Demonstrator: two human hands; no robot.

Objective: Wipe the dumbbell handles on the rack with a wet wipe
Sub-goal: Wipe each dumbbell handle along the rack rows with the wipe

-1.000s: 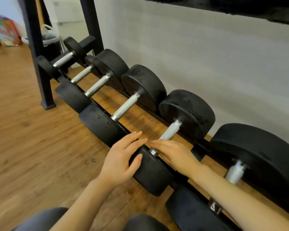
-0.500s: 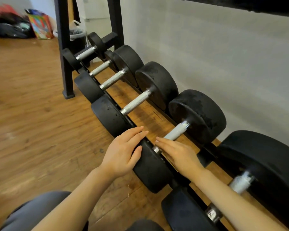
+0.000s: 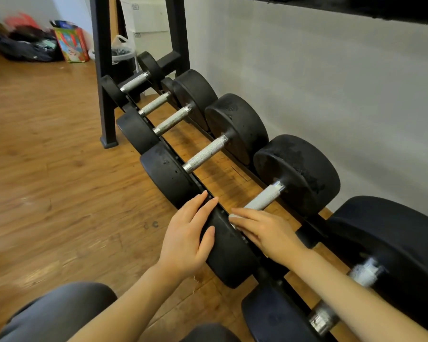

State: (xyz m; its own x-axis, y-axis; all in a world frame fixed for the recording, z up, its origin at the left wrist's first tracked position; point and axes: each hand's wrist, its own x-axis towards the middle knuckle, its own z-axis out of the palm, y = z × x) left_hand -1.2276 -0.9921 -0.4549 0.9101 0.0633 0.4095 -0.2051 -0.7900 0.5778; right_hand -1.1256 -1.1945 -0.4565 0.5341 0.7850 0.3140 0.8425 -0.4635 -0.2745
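Note:
Several black dumbbells with knurled steel handles lie in a row on the low rack (image 3: 104, 70). My left hand (image 3: 188, 238) rests flat on the near head (image 3: 230, 257) of one dumbbell, fingers straight. My right hand (image 3: 267, 233) lies across the near end of that dumbbell's handle (image 3: 265, 198), fingers fairly straight. A bit of white wet wipe (image 3: 233, 216) peeks out under the fingertips. The right thumb is hidden. More handles (image 3: 205, 153) (image 3: 172, 120) run off to the far left. The closest handle (image 3: 363, 272) is blurred, beside my right forearm.
A grey wall runs close behind the rack, and a dark upper shelf (image 3: 356, 6) hangs overhead. Wooden floor lies to the left. Dark bags (image 3: 27, 45), a colourful bag (image 3: 72, 44) and a lined bin (image 3: 122, 54) sit far back. My knees (image 3: 59, 314) are at the bottom.
Both hands stay on the same dumbbell, barely shifted. My view has swung to the left, bringing the bags at the far left into sight.

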